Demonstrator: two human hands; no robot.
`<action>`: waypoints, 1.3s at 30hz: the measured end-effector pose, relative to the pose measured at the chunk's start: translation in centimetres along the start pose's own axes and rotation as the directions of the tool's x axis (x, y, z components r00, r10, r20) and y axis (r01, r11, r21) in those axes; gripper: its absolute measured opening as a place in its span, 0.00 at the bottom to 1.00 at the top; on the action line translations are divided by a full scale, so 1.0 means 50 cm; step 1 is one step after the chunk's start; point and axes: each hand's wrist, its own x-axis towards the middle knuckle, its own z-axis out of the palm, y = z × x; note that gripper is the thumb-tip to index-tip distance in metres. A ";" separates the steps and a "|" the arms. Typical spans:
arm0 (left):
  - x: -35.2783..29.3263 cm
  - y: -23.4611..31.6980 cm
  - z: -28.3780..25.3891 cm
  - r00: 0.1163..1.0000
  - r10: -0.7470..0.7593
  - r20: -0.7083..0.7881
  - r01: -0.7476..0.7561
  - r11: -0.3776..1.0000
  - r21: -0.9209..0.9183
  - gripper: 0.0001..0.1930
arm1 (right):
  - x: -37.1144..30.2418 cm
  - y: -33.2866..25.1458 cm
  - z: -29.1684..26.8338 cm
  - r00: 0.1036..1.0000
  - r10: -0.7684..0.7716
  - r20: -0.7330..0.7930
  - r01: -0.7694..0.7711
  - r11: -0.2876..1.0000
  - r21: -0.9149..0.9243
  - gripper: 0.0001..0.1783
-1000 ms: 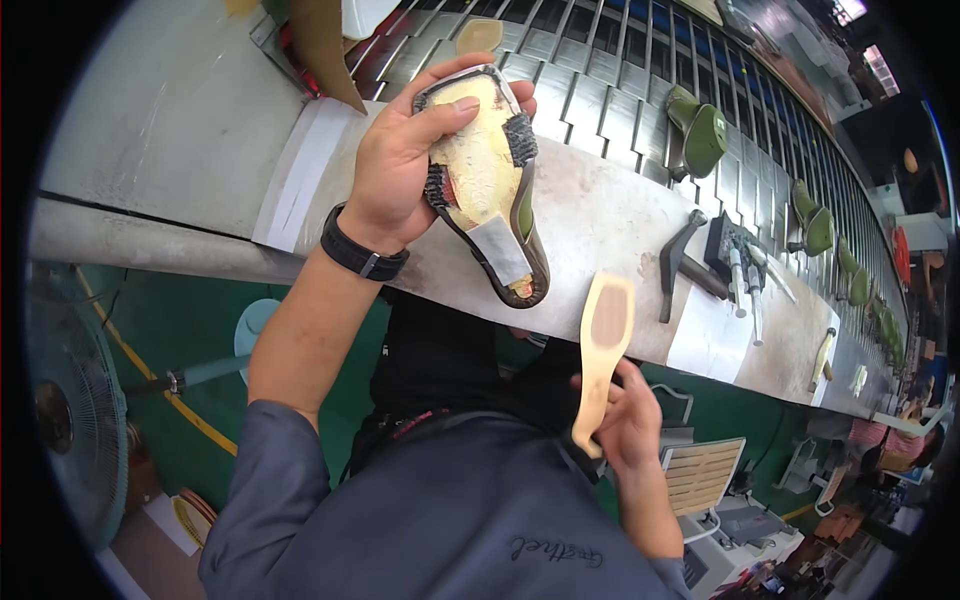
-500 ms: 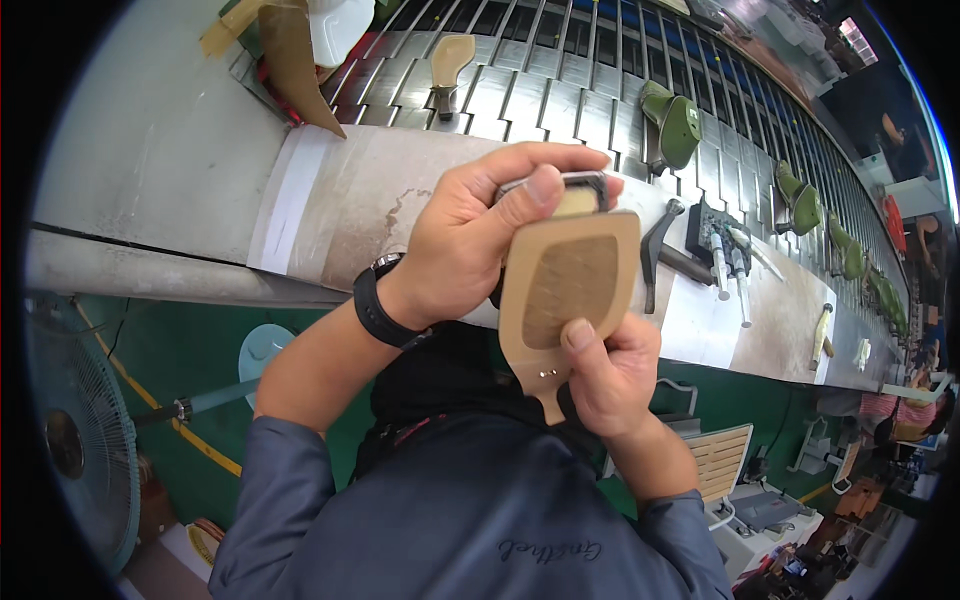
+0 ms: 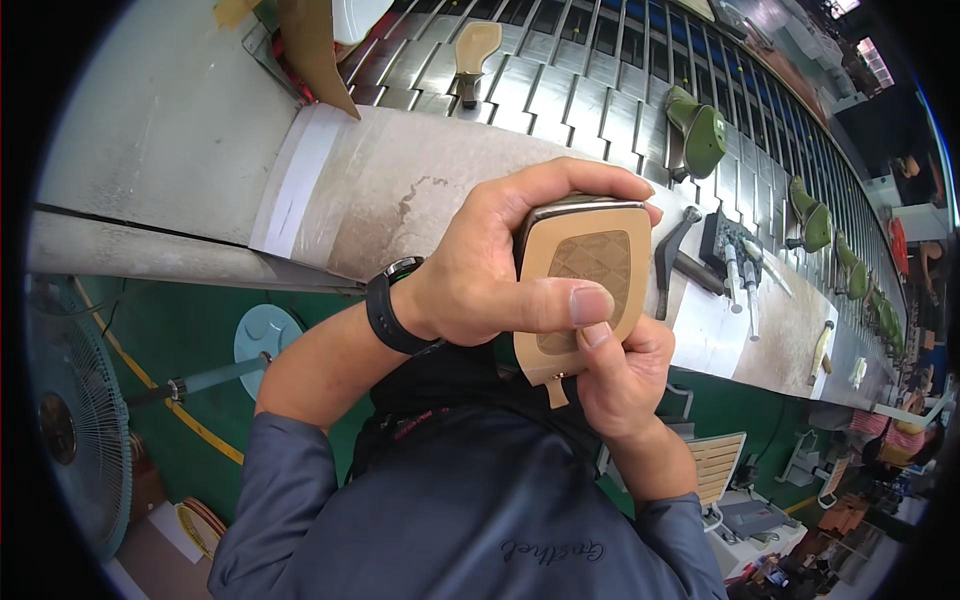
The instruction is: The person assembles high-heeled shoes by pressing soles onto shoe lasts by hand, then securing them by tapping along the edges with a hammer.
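Tan shoe sole (image 3: 585,265) is tilted between both hands in front of the bench, its face toward the person and its narrow end downward. Beyond the sole runs a long silver conveyor of interlocking steel slats (image 3: 520,110), hard and reflective; between the two lies a pale, scuffed, stained workbench (image 3: 350,200). On the sole's left, the bare left hand (image 3: 470,280) has its fingers curled over the broad end and its thumb across the face; this wrap seems to clamp the sole against the dark-rimmed, glossy shoe piece (image 3: 585,201) behind it. Below and right of the sole, the bare right hand (image 3: 620,385) presses its thumb on the face beside the other thumb, probably backing up that squeeze; its remaining fingers are mostly behind, so I cannot tell how they lie. Curved moss-green shoe pieces (image 3: 697,135) stand in a row beyond the sole to its right, while a smooth tan sole-shaped piece (image 3: 478,45) stands beyond it to the left. Right of the sole, a dark metal hammer (image 3: 668,255) rests beside slender white-tipped tools (image 3: 733,280), seemingly placed for easy reach. A smooth matte border surrounds the sole's browner, diamond-patterned panel, and tiny shiny metal specks (image 3: 556,377) show near its narrow end
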 end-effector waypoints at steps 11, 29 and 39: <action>-0.008 0.000 -0.006 1.000 -0.009 0.009 0.009 1.000 -0.020 0.38 | -0.003 0.004 0.014 0.998 0.001 -0.057 -0.002 1.000 -0.017 0.13; -0.007 -0.020 -0.009 0.996 0.054 0.077 -0.057 0.998 0.028 0.43 | 0.010 0.020 -0.022 0.998 -0.025 -0.057 0.032 0.993 0.117 0.15; -0.010 -0.023 -0.008 0.997 0.035 0.075 -0.032 0.998 -0.049 0.40 | 0.009 0.041 -0.038 0.997 -0.012 -0.075 0.020 0.995 0.103 0.20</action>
